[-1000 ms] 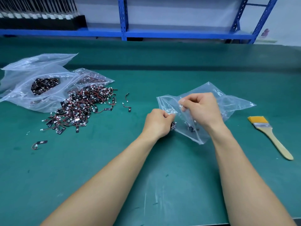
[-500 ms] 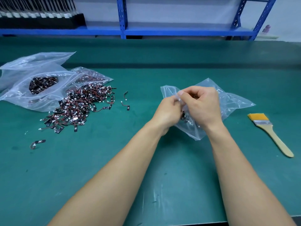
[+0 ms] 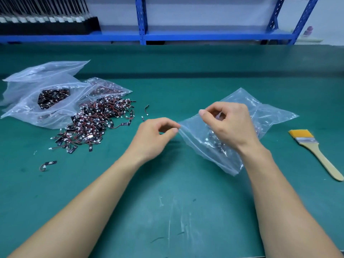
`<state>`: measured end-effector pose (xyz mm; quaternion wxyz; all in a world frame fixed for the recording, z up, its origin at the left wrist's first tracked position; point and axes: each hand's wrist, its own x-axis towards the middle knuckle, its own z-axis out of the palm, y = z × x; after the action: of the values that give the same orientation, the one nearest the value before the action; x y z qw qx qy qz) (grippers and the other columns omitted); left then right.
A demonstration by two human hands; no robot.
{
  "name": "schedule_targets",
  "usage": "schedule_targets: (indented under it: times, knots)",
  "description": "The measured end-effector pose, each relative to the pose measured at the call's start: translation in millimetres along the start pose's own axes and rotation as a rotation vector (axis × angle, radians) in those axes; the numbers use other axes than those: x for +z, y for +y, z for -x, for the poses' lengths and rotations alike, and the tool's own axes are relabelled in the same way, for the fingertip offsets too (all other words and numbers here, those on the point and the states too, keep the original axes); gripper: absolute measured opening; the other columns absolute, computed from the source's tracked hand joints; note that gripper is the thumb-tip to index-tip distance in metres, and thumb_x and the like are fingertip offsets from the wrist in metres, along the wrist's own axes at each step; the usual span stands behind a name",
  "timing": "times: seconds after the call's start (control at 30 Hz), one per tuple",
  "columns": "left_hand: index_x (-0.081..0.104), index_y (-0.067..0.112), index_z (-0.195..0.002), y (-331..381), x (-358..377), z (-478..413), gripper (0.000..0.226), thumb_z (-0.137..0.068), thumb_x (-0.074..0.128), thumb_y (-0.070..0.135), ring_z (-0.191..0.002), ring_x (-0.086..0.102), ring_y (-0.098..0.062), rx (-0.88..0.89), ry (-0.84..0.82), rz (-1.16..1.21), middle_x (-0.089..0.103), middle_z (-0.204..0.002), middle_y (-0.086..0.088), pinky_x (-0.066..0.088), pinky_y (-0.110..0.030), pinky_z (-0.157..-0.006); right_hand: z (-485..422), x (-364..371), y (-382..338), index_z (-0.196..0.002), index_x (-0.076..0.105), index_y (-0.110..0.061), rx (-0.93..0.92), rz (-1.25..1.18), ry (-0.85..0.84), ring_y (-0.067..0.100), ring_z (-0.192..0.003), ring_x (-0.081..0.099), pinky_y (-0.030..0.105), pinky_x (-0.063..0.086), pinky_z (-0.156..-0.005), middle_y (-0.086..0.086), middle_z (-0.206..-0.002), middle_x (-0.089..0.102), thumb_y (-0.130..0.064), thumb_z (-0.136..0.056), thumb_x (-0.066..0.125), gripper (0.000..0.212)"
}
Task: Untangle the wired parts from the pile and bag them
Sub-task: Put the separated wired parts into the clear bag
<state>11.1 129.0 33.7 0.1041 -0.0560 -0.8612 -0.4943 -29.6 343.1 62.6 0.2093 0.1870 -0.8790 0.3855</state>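
On the green mat a tangled pile of small black wired parts (image 3: pixel 93 125) with red wires lies at the left. Right of the middle is a clear zip bag (image 3: pixel 270 116), raised at its near side, with a few parts (image 3: pixel 216 143) inside. My right hand (image 3: pixel 229 127) pinches the bag's upper edge between thumb and fingers. My left hand (image 3: pixel 156 135) sits just left of the bag, its thumb and forefinger closed on the bag's left corner. No part shows in either hand.
Clear bags (image 3: pixel 46 97) holding more parts lie at the far left behind the pile. Single loose parts (image 3: pixel 47 164) (image 3: pixel 147 108) lie near the pile. A yellow-bristled brush (image 3: pixel 316 151) lies at the right. Blue shelving (image 3: pixel 143 19) stands behind the table.
My left hand carried a part to the bag's mouth, then drew back to the left without it. The bag's mouth now stretches between both hands.
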Motion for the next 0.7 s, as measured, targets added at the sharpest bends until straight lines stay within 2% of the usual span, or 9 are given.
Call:
schedule_targets:
  times: [0.07,0.13,0.17,0.23,0.3,0.33,0.43,0.57,0.7]
  knots:
    - [0.072,0.025,-0.103,-21,-18,2,0.015,-0.092,0.066,0.017,-0.083,0.060,0.008,0.062,0.138,-0.290,0.066,-0.095,0.022,0.045,-0.011,-0.084,1,3,-4,-0.084,0.074,-0.032,-0.074,0.070,-0.086,-0.007,-0.068,0.054,0.028,0.046,-0.071,-0.019,-0.086,0.068,-0.059,-0.085,0.054,0.033]
    - [0.065,0.022,-0.119,-39,-31,-1,0.026,-0.094,0.061,0.019,-0.105,0.058,-0.008,0.074,0.165,-0.508,0.064,-0.116,0.010,0.046,-0.029,-0.097,4,11,-8,-0.108,0.073,-0.035,-0.129,0.154,-0.283,-0.022,-0.073,0.046,0.029,0.044,-0.080,-0.020,-0.116,0.065,-0.063,-0.091,0.051,0.039]
    - [0.061,0.021,-0.128,-46,-34,-4,0.032,-0.096,0.058,0.021,-0.118,0.053,-0.015,0.065,0.142,-0.580,0.060,-0.128,0.005,0.043,-0.035,-0.103,6,16,-9,-0.118,0.069,-0.035,-0.135,0.200,-0.373,-0.025,-0.074,0.043,0.029,0.043,-0.083,-0.022,-0.124,0.061,-0.064,-0.093,0.049,0.043]
    - [0.049,0.019,-0.143,-53,-33,-13,0.045,-0.099,0.052,0.024,-0.137,0.038,-0.022,0.059,0.062,-0.683,0.047,-0.149,0.001,0.035,-0.039,-0.111,8,21,-9,-0.125,0.064,-0.039,-0.104,0.279,-0.485,-0.014,-0.077,0.045,0.030,0.041,-0.082,-0.028,-0.111,0.061,-0.069,-0.092,0.043,0.050]
    - [0.036,0.015,-0.153,-55,-29,-25,0.053,-0.102,0.043,0.029,-0.146,0.026,-0.024,0.064,-0.022,-0.786,0.030,-0.161,-0.005,0.025,-0.039,-0.119,8,21,-5,-0.118,0.066,-0.042,-0.026,0.327,-0.563,-0.002,-0.080,0.046,0.030,0.040,-0.077,-0.031,-0.087,0.055,-0.075,-0.087,0.037,0.054]
    - [0.029,0.013,-0.155,-56,-26,-31,0.056,-0.103,0.038,0.032,-0.149,0.022,-0.025,0.058,-0.057,-0.832,0.023,-0.163,-0.009,0.019,-0.039,-0.122,8,21,-3,-0.111,0.068,-0.043,0.013,0.336,-0.592,0.002,-0.081,0.049,0.030,0.039,-0.073,-0.030,-0.082,0.054,-0.078,-0.084,0.036,0.055]
    - [0.015,0.010,-0.158,-61,-21,-44,0.064,-0.103,0.025,0.041,-0.153,0.007,-0.023,-0.051,-0.163,-0.885,0.007,-0.166,-0.013,0.003,-0.039,-0.125,8,19,3,-0.082,0.066,-0.041,0.082,0.362,-0.568,0.008,-0.083,0.056,0.028,0.039,-0.065,-0.021,-0.082,0.062,-0.084,-0.079,0.032,0.055]
    - [0.009,0.009,-0.159,-62,-15,-42,0.072,-0.101,0.018,0.051,-0.154,-0.002,-0.021,-0.096,-0.260,-0.893,0.000,-0.167,-0.013,-0.005,-0.039,-0.124,4,11,12,-0.069,0.068,-0.024,0.169,0.471,-0.467,0.015,-0.075,0.063,0.029,0.049,-0.067,-0.008,-0.070,0.067,-0.079,-0.083,0.045,0.061]
    - [0.008,0.011,-0.159,-47,-7,-15,0.077,-0.100,0.017,0.058,-0.154,-0.005,-0.017,0.016,-0.347,-0.886,-0.003,-0.167,-0.009,-0.007,-0.041,-0.124,0,5,17,-0.057,0.058,-0.014,0.295,0.574,-0.390,0.020,-0.063,0.059,0.029,0.040,-0.055,-0.002,-0.053,0.058,-0.063,-0.086,0.059,0.057]
